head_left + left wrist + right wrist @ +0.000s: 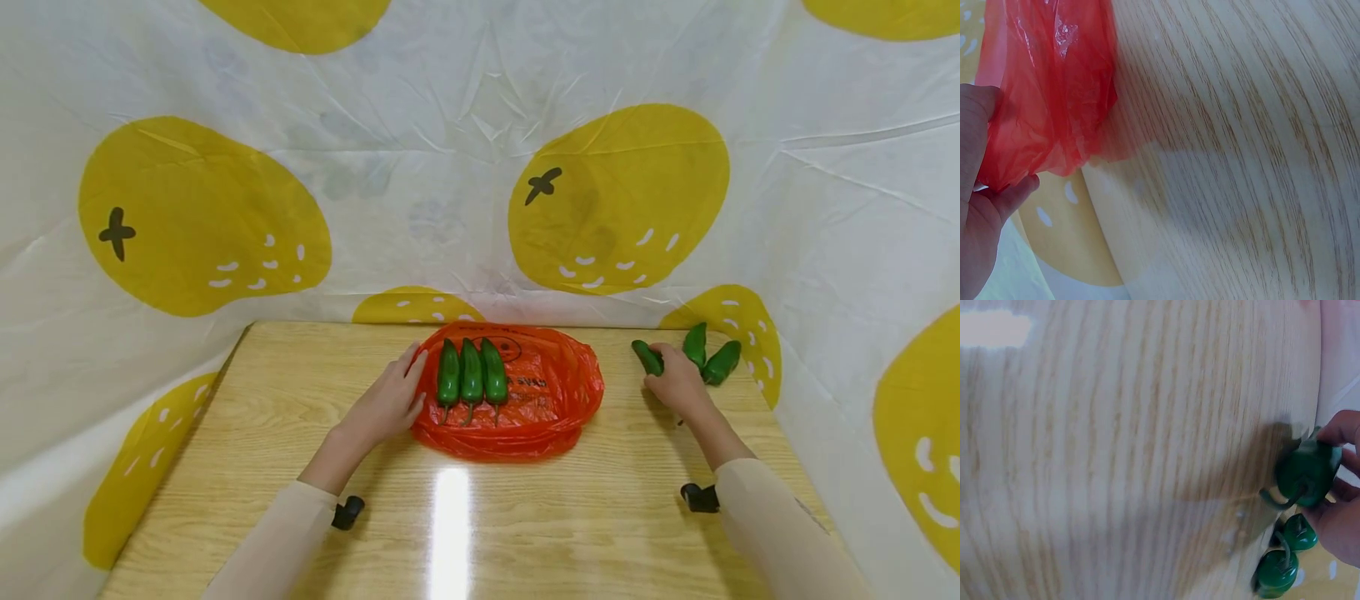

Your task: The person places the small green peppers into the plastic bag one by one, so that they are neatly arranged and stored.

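The fingers of my right hand (681, 383) are clamped on a green pepper (1310, 474) at the far right of the surface (525, 517), well apart from the red plastic bag (587, 379); whether the pepper touches the wood, I cannot tell. Two loose peppers (722, 364) lie just to the right of this hand. Grip the green pepper across its body, thumb opposing the fingers. Judged by its glossy skin, it is light, firm and somewhat slippery: apply moderate, even pressure, since excess force may bruise or split the wall. Do not load the thin, curved stem (1280, 505), which is liable to snap. The fingers of my left hand (384, 398) rest apart against the bag's left rim. The film is thin and limp, likely to slide or tear; bear on the gathered rim only. Three peppers (472, 379) lie side by side on the bag, stems toward me; hold these by the body also.
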`<action>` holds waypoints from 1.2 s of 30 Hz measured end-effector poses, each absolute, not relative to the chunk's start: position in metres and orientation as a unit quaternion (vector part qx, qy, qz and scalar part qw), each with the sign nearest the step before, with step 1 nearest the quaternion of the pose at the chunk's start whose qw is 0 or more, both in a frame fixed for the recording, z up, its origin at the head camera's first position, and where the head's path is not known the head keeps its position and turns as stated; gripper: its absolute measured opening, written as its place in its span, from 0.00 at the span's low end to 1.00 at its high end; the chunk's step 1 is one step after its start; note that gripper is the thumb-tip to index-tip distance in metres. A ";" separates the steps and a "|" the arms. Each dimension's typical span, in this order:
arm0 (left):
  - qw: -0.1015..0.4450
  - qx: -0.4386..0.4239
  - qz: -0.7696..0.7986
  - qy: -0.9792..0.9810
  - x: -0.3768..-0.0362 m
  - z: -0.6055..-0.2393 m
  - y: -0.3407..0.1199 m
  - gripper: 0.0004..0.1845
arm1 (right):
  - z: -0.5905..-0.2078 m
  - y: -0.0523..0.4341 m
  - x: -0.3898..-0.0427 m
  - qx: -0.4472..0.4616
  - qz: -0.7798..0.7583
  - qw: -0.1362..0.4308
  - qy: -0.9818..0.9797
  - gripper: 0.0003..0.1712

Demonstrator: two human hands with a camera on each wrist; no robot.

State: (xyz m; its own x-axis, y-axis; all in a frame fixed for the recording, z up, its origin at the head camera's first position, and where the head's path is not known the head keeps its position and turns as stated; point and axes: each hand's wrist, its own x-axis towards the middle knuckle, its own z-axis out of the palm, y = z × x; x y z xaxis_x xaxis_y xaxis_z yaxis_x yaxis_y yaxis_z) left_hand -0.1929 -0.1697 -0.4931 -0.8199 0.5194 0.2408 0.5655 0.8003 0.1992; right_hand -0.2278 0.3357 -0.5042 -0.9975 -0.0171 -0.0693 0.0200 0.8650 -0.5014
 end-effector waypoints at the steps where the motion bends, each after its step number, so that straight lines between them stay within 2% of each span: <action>1: 0.088 -0.287 -0.132 -0.945 -0.193 -0.493 -0.170 0.37 | -0.505 0.336 -0.227 0.000 -0.267 0.035 0.963 0.38; 17: 0.086 -0.285 -0.129 -0.946 -0.193 -0.494 -0.172 0.36 | -0.513 0.337 -0.225 -0.010 -0.274 0.021 0.961 0.31; 27: 0.096 -0.291 -0.128 -0.943 -0.194 -0.492 -0.172 0.36 | -0.506 0.332 -0.226 -0.019 -0.237 0.028 0.971 0.38; 36: 0.093 -0.288 -0.129 -0.945 -0.192 -0.490 -0.173 0.36 | -0.502 0.336 -0.222 -0.010 -0.285 0.058 0.957 0.39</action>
